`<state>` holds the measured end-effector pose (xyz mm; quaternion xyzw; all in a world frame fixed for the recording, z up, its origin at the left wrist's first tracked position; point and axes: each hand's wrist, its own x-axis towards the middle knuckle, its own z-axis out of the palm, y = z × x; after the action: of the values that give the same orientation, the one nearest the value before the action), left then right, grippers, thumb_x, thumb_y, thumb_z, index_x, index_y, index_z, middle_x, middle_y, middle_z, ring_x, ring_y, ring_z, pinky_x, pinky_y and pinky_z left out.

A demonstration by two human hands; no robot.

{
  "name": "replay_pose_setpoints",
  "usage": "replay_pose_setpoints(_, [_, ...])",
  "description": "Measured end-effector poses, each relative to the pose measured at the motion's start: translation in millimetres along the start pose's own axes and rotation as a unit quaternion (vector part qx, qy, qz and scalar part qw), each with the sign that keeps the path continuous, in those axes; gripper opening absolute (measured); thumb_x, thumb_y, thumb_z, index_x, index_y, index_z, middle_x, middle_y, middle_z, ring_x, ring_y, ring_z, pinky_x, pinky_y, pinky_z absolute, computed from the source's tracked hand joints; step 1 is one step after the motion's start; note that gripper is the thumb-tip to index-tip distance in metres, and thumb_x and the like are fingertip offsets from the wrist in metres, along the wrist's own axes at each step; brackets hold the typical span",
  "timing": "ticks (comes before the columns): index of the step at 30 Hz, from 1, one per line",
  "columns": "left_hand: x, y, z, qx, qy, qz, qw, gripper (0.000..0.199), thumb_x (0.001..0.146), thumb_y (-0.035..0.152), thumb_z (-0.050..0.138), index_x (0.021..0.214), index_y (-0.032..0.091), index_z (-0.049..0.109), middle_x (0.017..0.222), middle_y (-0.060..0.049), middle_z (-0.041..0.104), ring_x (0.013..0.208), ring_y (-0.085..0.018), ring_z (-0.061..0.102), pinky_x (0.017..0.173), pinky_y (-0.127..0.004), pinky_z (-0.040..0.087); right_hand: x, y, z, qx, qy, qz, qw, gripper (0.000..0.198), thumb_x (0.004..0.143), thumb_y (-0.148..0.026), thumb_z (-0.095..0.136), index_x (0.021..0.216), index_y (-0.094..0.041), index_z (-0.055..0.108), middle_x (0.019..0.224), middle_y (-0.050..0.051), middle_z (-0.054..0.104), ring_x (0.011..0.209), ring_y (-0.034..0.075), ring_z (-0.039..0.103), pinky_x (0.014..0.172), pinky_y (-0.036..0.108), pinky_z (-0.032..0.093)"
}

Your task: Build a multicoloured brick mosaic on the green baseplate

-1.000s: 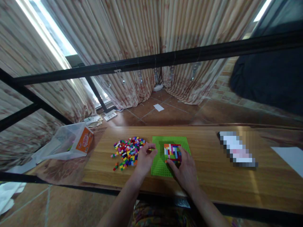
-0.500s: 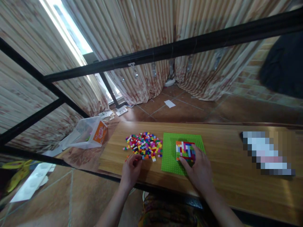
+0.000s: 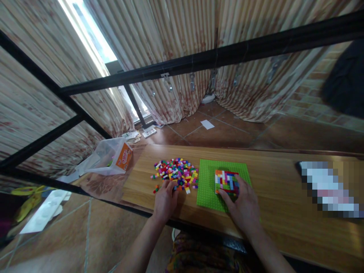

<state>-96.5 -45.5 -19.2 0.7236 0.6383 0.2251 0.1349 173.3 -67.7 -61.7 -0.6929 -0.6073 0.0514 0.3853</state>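
Observation:
A block built of many-coloured toy bricks (image 3: 225,182) sits on a green studded baseplate (image 3: 206,189). My right hand (image 3: 247,203) grips this block, its thumb at the near left corner and its fingers along the right side. Left of the baseplate lies a heap of small loose toy bricks (image 3: 179,170) in mixed colours. At the heap's near edge, my left hand (image 3: 165,201) has its fingers curled down and closed. Whatever is between those fingertips is hidden.
The wooden table (image 3: 275,182) carries a flat, pixelated object (image 3: 327,189) at the right. A clear plastic bin (image 3: 105,157) with an orange label stands beyond the table's left end. A black metal bar (image 3: 184,68) crosses in front of the curtains.
My left hand has shifted right along the heap's near edge, uncovering a few bricks at its left. The right hand keeps its grip on the brick block. The camera view has moved slightly.

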Motion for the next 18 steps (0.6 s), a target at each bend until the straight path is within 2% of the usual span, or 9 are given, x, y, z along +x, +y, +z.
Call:
replay_pose_setpoints(4, [-1,1,0,-0.062,0.012,-0.004,0.998,0.012,0.082,0.014,0.057,0.091,0.020,0.060,0.099,-0.004,0.060,0.082,-0.017,0.059,0.075,-0.029,0.046,0,1,0,0.000,-0.001,-0.001,1.000,0.081,0.082,-0.069,0.052,0.140,-0.015,0.040,0.129,0.020,0.055,0.118,0.035,0.051,0.096,0.053,0.042])
replay_pose_setpoints(7, [-2,6,-5,-0.217,0.006,-0.050,0.975,0.009,0.081,0.020,0.061,0.089,0.019,0.059,0.080,0.000,0.057,0.068,-0.013,0.052,0.065,-0.024,0.041,0,0,0,-0.001,-0.004,-0.003,1.000,0.080,0.082,-0.069,0.052,0.140,-0.014,0.040,0.129,0.020,0.055,0.118,0.035,0.051,0.097,0.052,0.042])
replay_pose_setpoints(8, [-2,8,-8,-0.292,-0.007,-0.071,0.954,0.011,0.081,0.024,0.063,0.089,0.019,0.058,0.076,0.002,0.055,0.065,-0.011,0.049,0.062,-0.022,0.039,0,0,0,-0.002,-0.004,-0.003,1.000,0.080,0.083,-0.068,0.052,0.140,-0.014,0.040,0.130,0.020,0.055,0.119,0.034,0.051,0.097,0.052,0.042])
replay_pose_setpoints(11, [-1,20,-19,-0.485,-0.053,-0.114,0.866,0.022,0.079,0.034,0.070,0.089,0.017,0.060,0.074,0.003,0.054,0.062,-0.008,0.045,0.057,-0.019,0.036,1,0,0,-0.002,-0.002,-0.004,1.000,0.080,0.082,-0.069,0.052,0.140,-0.014,0.040,0.130,0.020,0.055,0.119,0.034,0.051,0.098,0.052,0.042])
replay_pose_setpoints(15, [0,35,-26,-0.592,-0.080,-0.149,0.788,0.032,0.074,0.033,0.077,0.098,0.016,0.067,0.080,0.001,0.058,0.063,-0.006,0.043,0.058,-0.018,0.036,0,0,1,-0.002,0.002,-0.003,1.000,0.081,0.082,-0.069,0.052,0.140,-0.014,0.039,0.130,0.020,0.055,0.118,0.034,0.050,0.098,0.052,0.042])
replay_pose_setpoints(18, [-2,40,-23,-0.656,-0.095,-0.186,0.725,0.030,0.069,0.031,0.081,0.092,0.015,0.069,0.076,0.001,0.056,0.060,-0.005,0.041,0.057,-0.018,0.037,0,0,1,-0.002,0.005,-0.005,1.000,0.081,0.082,-0.069,0.052,0.141,-0.014,0.039,0.130,0.020,0.055,0.119,0.034,0.050,0.098,0.052,0.041])
